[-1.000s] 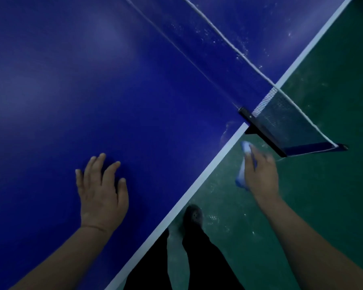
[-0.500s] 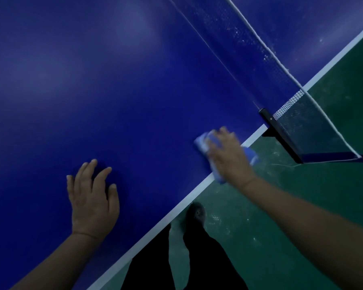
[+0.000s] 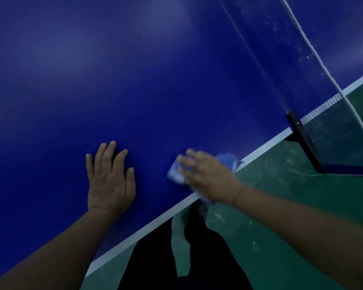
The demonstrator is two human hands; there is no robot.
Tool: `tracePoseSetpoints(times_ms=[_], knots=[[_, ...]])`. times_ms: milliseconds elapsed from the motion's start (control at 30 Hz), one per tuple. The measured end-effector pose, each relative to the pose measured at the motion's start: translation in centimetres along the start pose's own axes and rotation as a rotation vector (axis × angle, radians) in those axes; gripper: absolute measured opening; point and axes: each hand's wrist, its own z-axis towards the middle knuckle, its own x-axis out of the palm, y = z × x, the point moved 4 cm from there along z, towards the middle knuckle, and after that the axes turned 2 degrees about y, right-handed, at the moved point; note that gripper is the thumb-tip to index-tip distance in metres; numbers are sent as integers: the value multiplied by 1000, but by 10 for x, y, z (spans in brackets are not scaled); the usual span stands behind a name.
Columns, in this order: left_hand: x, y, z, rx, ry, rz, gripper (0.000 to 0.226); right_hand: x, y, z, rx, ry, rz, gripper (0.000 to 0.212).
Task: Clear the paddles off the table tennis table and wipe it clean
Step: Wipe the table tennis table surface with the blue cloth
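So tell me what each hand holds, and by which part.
The right hand presses a blue cloth onto the table, covering its middle. The left hand rests flat, holding nothing.

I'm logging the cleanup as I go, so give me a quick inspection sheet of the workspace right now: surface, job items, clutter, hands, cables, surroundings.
Surface: blue table top with a white edge line; no paddles in view.
Job's things: blue cloth on the table near the edge, blurred.
Clutter: nothing seen.
Hands: left hand flat on the table, fingers spread; right hand presses on the cloth.
Cables: nothing seen.
Surroundings: net and its black post at right; green floor with pale specks; the person's dark trousers below.
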Motion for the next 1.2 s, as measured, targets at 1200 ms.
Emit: tracePoseSetpoints(times_ms=[1200], knots=[[-30, 68, -69, -137, -96, -15, 55, -6, -41, -9, 432, -110, -55, 44]])
